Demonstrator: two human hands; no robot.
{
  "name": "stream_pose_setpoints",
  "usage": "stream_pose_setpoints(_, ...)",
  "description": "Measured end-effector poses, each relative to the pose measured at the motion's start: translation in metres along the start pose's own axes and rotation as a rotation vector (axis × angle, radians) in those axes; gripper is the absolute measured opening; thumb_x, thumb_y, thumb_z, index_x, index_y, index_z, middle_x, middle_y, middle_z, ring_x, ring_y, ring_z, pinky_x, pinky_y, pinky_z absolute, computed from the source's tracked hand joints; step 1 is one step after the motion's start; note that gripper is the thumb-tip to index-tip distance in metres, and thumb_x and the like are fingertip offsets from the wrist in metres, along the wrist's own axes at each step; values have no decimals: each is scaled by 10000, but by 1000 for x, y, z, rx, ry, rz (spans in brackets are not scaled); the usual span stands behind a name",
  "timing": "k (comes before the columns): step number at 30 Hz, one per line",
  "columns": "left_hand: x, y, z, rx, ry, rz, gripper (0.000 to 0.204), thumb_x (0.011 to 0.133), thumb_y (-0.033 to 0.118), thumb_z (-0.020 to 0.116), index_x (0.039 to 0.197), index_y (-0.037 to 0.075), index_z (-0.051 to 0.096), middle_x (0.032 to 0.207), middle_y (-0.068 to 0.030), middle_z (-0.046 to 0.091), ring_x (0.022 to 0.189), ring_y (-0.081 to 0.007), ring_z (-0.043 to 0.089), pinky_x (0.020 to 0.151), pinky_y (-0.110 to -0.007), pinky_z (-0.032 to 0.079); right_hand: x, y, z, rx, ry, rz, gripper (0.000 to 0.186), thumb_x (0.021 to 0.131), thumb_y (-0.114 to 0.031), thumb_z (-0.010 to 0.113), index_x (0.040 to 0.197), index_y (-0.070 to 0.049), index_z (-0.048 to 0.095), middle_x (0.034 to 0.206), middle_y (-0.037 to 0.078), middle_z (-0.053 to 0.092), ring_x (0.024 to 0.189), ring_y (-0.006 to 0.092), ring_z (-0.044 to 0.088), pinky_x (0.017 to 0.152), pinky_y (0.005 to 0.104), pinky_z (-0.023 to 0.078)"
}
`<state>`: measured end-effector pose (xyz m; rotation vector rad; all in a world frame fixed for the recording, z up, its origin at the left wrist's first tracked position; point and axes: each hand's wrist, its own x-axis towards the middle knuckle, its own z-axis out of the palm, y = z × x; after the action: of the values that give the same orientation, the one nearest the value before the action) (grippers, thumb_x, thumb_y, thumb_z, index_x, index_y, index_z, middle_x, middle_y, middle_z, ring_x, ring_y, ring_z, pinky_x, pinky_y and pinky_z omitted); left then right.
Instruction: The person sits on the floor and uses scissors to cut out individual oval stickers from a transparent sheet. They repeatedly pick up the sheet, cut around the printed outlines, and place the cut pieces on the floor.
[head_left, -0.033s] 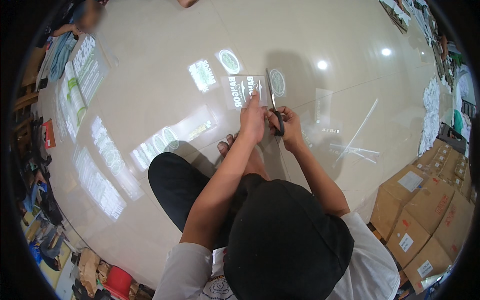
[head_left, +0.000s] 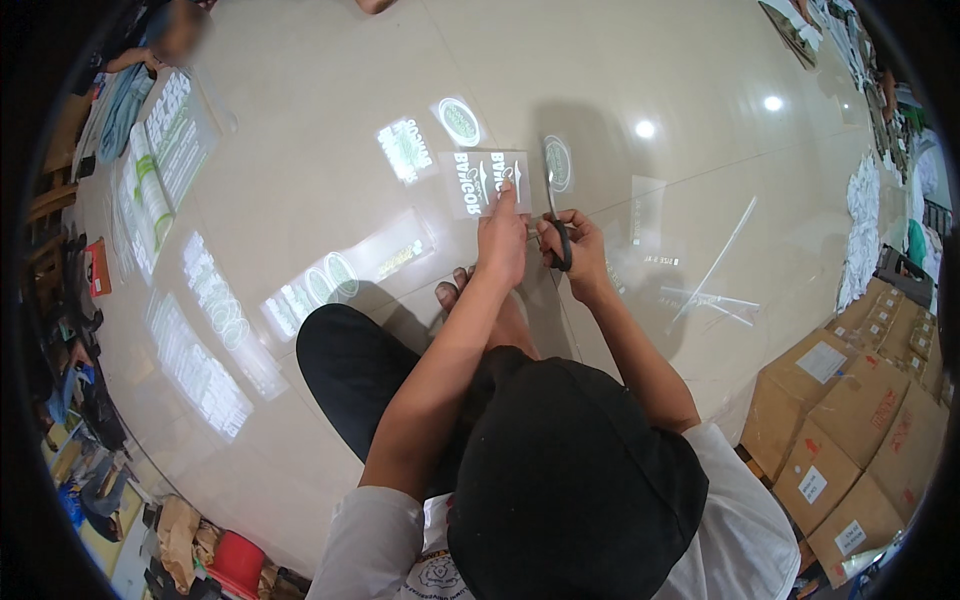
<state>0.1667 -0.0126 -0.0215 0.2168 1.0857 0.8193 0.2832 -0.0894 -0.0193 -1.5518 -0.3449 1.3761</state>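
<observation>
a: what is the left hand (head_left: 502,240) doing?
b: it is pinching the near edge of a clear film sheet (head_left: 484,182) printed with white and green designs, its grip clamped on that sheet. the sheet is hovering just above the glossy floor (head_left: 300,160), at about 12 o'clock from the person's black cap (head_left: 575,480).

a: and the right hand (head_left: 578,252)?
b: it is gripping a pair of black-handled scissors (head_left: 556,225), fingers closed through the handles. the blades are pointing toward 12 o'clock, running along the sheet's right edge. whether the blades are touching the film, i cannot tell.

a: what is lying around them?
b: a small oval green print (head_left: 558,162) is sitting just beside the scissor tips, at 1 o'clock from the hands. two more cut pieces (head_left: 406,148) are lying at 11 o'clock. long printed strips (head_left: 345,272) are stretching across the floor at 9 o'clock, and brown cardboard boxes (head_left: 850,420) are stacking up at 4 o'clock. a bare foot (head_left: 452,292) is showing just below the left hand.
</observation>
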Motion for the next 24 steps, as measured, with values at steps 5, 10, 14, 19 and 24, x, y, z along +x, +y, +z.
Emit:
stream_pose_setpoints(5,-34,28,-3,-115,-244,-30,441,1130,290,497,1477,19,493,1360,-93,613,1213,-210,610,1033,-375,494,-2,-21,-5,38,96,-216,451,933,-201,829,1252,12,592,865,63,709,734,117,665,677,272,540)
stream_pose_setpoints(10,-42,36,-10,10,-302,-4,471,1127,268,496,1512,1,451,1486,-116,553,1349,-236,554,1139,-442,441,-1,-51,24,38,-20,-198,506,886,-120,857,1288,8,578,888,68,730,791,111,687,671,244,510)
stream_pose_setpoints(14,-45,41,-17,-79,-419,53,503,1119,255,514,1535,-14,426,1510,-119,546,1389,-243,533,1161,-460,423,-1,-65,30,19,-106,-191,497,867,-78,868,1276,-5,595,905,67,738,760,113,691,650,242,529)
stream_pose_setpoints(19,-45,83,-32,-304,-608,-86,476,1133,214,458,1556,13,374,1539,-103,520,1423,-293,524,1216,-512,425,7,-93,19,-119,-192,-243,495,864,-82,873,1272,-8,601,887,58,727,756,111,688,646,240,535)
stream_pose_setpoints(24,-49,87,-20,-220,-462,11,445,1130,165,464,1526,-28,401,1473,-207,560,1370,-392,567,1180,-527,473,-6,-98,27,-146,-58,-297,502,897,-125,857,1289,9,574,863,70,718,747,118,680,659,253,528)
